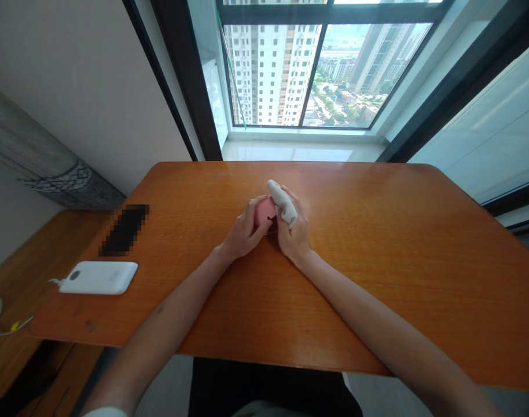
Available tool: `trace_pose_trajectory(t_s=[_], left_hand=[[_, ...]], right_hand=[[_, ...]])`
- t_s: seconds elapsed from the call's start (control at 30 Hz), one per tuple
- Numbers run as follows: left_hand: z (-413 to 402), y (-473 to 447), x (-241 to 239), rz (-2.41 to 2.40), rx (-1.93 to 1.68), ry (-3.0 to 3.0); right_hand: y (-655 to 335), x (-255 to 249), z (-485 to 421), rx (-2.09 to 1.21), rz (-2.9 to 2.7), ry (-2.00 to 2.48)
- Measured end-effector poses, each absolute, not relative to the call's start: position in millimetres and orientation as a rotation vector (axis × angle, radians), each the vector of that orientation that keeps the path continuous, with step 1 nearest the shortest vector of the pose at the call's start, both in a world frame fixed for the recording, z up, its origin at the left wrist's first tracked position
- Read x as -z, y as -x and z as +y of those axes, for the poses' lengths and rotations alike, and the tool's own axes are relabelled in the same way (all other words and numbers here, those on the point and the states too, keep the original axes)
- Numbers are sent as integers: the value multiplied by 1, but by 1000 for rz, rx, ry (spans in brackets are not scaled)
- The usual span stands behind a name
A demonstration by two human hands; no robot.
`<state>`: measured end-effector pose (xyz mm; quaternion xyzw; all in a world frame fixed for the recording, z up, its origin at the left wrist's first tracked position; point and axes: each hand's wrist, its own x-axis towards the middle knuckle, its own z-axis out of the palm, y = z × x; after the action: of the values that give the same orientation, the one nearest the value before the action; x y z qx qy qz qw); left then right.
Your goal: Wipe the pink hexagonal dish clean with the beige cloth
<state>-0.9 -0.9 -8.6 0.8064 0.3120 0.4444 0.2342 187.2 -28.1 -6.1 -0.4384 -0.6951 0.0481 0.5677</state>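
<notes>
Mid-wipe near the wooden table's middle: left hand grips a small pink case, right hand clutches a white cloth against it.

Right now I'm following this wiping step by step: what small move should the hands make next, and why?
Probably a short rub of the white cloth across the top of the pink object. The right hand presses the cloth against the object's right side, the left hand grips it from the left, and both rest on the wooden table. Its top shows uncovered.
</notes>
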Motion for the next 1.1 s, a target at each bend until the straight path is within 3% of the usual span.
trace_pose_trajectory(t_s=[0.17, 0.43, 0.63, 0.87, 1.1], left_hand=[[7, 7, 27, 759, -1189, -2219], [-1, 0, 8, 858, -1226, -2210], [5, 6, 21, 785, -1182, -2205], [-4, 0, 5, 891, -1187, -2211], [4, 5, 21, 815, -1186, -2207]], right_hand=[[-182, -3, -41, 100, -1954, 880], [-184, 3, -30, -80, -1606, 1047], [-183, -3, -41, 84, -1915, 918], [-187, 7, -26, -174, -1537, 1068], [-184, -4, -40, 89, -1876, 894]])
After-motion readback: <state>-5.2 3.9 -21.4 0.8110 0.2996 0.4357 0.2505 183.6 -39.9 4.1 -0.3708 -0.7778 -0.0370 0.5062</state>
